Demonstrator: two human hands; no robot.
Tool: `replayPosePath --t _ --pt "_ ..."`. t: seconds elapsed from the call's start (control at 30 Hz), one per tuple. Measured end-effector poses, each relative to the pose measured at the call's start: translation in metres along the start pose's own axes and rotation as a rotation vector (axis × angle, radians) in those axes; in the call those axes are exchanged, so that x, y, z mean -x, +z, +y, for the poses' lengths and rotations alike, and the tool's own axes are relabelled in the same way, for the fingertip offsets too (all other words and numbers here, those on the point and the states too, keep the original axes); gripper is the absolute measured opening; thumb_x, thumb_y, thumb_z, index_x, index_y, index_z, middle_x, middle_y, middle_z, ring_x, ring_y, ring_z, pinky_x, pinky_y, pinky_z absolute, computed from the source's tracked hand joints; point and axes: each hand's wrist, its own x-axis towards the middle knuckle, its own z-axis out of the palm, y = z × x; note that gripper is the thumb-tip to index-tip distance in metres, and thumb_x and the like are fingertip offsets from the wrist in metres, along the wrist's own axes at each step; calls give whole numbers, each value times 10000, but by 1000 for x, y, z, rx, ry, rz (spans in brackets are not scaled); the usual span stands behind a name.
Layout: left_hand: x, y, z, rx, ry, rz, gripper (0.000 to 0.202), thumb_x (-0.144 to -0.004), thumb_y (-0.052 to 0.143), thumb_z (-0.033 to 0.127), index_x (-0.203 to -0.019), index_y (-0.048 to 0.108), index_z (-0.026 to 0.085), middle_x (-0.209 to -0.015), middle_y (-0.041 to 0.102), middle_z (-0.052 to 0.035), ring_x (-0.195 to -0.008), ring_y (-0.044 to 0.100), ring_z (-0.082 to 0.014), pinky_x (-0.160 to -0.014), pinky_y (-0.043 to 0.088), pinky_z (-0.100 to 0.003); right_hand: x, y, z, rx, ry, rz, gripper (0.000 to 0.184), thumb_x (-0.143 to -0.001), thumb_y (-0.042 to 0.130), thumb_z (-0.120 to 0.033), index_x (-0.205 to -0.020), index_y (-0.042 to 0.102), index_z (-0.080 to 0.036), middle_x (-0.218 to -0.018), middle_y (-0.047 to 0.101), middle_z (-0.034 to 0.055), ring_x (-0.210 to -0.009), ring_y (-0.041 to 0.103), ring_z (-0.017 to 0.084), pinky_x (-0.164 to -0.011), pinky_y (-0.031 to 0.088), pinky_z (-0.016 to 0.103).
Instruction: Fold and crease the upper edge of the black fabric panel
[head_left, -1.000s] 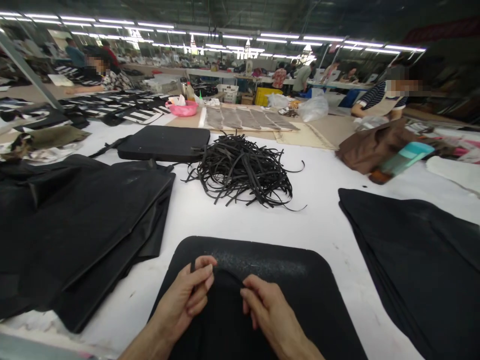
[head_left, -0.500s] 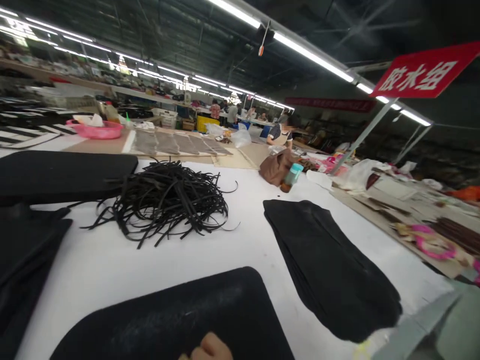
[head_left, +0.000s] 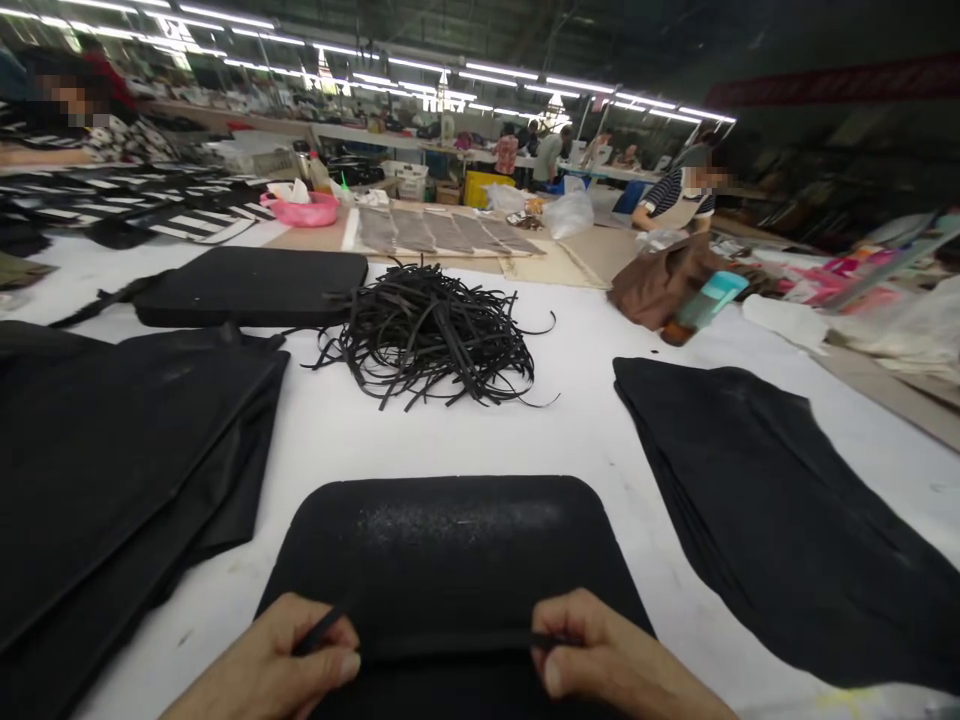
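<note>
A black rounded panel [head_left: 450,540] lies on the white table right in front of me. My left hand [head_left: 289,660] and my right hand [head_left: 600,655] each pinch one end of a thin black strip [head_left: 442,642], which runs straight across the panel's near part. Both hands are closed on the strip ends at the bottom of the view. Beyond the panel lies a tangled heap of black strips [head_left: 431,335].
Stacked black fabric sheets lie at the left [head_left: 112,460] and right [head_left: 772,500]. Another black panel [head_left: 251,285] sits behind the left stack. A brown bag [head_left: 667,280] with a teal bottle [head_left: 705,305] is at the far right. Other people work at distant tables.
The view swung right and up, then came back down to the panel. My hands have moved apart, and the strip between them is now stretched straight.
</note>
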Motion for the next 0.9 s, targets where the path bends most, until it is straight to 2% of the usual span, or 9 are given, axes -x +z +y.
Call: replayPosePath --t 0.07,0.2,0.33,0.47,0.53,0.6,0.67,0.8,0.9 --pt "-2 -4 2 -54 40 -4 269 -695 590 439 -639 610 177 -471 457 30 -486 353 -114 -492 252 -222 1 -7 1 -15 -33 25 140 -775 511 -298 -717 563 -182 -591 402 -51 -592 348 102 -542 248 222" --pt "-10 -9 0 -81 96 49 218 -702 572 380 -655 629 176 -509 474 27 -515 375 -123 -495 255 -217 -1 -20 3 81 -106 49 321 -874 419 -438 -795 583 -173 -609 442 -32 -592 366 112 -563 268 237" --pt "-15 -12 -9 -94 119 102 163 -696 562 302 -630 627 167 -540 520 20 -571 439 -136 -550 293 -218 -8 -25 13 270 -131 142 364 -860 423 -461 -683 568 -178 -595 486 -9 -595 415 134 -571 289 252" --pt "-17 -15 -8 -78 151 105 147 -708 541 245 -608 604 158 -537 524 20 -554 446 -117 -530 294 -204 -15 -30 16 296 -93 74 404 -826 420 -537 -673 560 -190 -537 476 -7 -525 397 136 -527 278 264" --pt "-21 -21 6 65 187 170 196 -727 560 286 -581 556 155 -454 411 46 -438 348 -80 -435 220 -188 -20 -36 7 248 -104 93 430 -821 401 -579 -681 538 -196 -521 435 -20 -478 343 121 -484 243 262" --pt "-30 -29 31 352 220 225 247 -722 618 332 -584 520 153 -412 285 83 -351 190 -39 -368 94 -179 -31 -44 -9 229 -164 170 422 -830 406 -566 -651 505 -197 -534 411 -25 -481 327 115 -472 224 258" --pt "-45 -37 63 679 311 242 254 -693 688 306 -607 524 132 -443 326 78 -339 122 -4 -351 35 -163 -47 -54 -28 228 -268 280 396 -844 419 -510 -618 489 -194 -546 408 -24 -507 348 117 -488 246 254" --pt "-88 -50 119 953 460 309 180 -804 579 297 -779 567 119 -631 491 5 -352 167 6 -326 88 -137 -92 -79 -58 315 -454 544 349 -859 382 -447 -692 540 -185 -597 486 -12 -523 389 124 -531 315 253" --pt "-123 -53 134 1115 498 409 254 -907 397 338 -848 542 138 -714 518 -22 -404 327 -27 -356 248 -139 -124 -96 -64 535 -454 715 364 -869 333 -424 -694 544 -184 -611 519 -1 -538 429 135 -551 340 257"
